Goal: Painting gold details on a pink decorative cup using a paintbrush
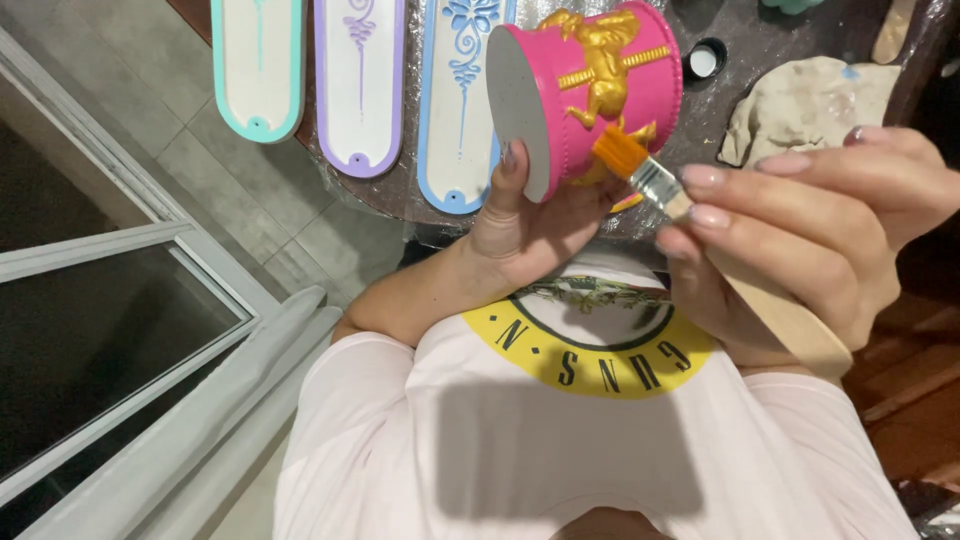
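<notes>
Head view looks straight down onto a person in a pale pink shirt [600,450] with a round yellow and black print on the chest. Left hand [530,225], just above the middle of the frame, has its grip closed around a round pink pot with raised gold carousel-horse figures [590,85], held tilted on its side so that the flat grey base faces left; the thumb lies across that base and the fingers cup the pot from below. Right hand [810,225], at the right of the frame, has its grip pinched shut on a flat wooden-handled paintbrush with orange bristles [650,180]. The bristle tip touches the gold relief on the lower side of the pot.

Along the upper edge of the frame a dark bench [400,195] carries three long white plaques with coloured rims: a teal-rimmed plaque [258,65], a purple-rimmed plaque [360,85] and a blue-rimmed plaque [455,110], side by side. At the upper right lie a small black-rimmed paint jar [706,60] and a crumpled beige cloth [810,100]. Grey floor tiles [150,110] fill the upper left.
</notes>
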